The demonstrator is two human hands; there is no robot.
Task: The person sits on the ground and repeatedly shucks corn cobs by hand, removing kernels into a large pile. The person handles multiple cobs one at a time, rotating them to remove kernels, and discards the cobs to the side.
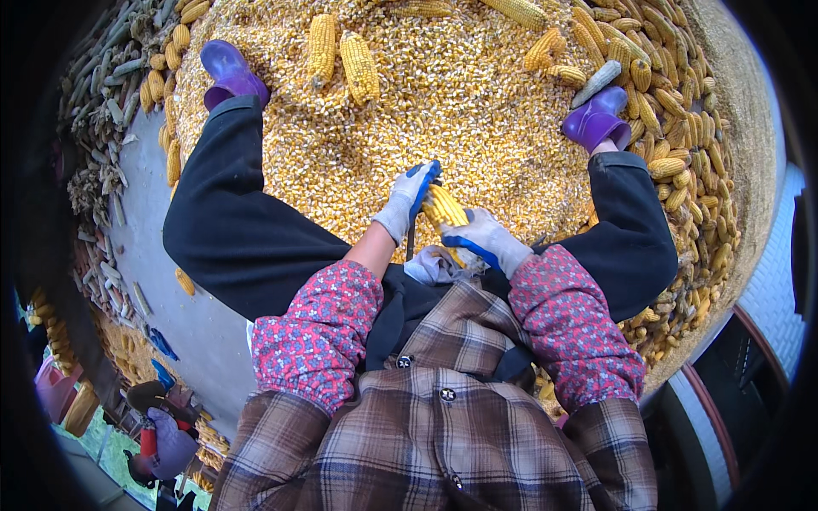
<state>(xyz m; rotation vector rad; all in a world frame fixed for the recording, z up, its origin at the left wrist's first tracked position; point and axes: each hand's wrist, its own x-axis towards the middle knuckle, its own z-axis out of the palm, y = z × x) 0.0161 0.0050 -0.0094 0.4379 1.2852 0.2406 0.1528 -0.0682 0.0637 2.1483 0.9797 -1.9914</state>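
Between my hands, above my lap, is a yellow ear of corn (443, 207), tilted with its pale lower end towards me. My left hand (407, 199), in a grey glove with a blue palm, is against its far end. Around its nearer half, my right hand (487, 237) in a matching glove grips it. A thin dark upright bar (410, 241) shows below my left hand; what it belongs to is hidden. A pale cloth (430, 264) lies at my lap. Loose corn kernels (409, 121) spread thickly between my legs.
Several ears lie on the kernels, among them one ear (321, 48). A heap of ears (677, 128) rises on the right beside my purple boot (597, 118). Stripped cobs and husks (105, 83) pile up at left, past the grey floor (172, 338). Another person (163, 441) is at lower left.
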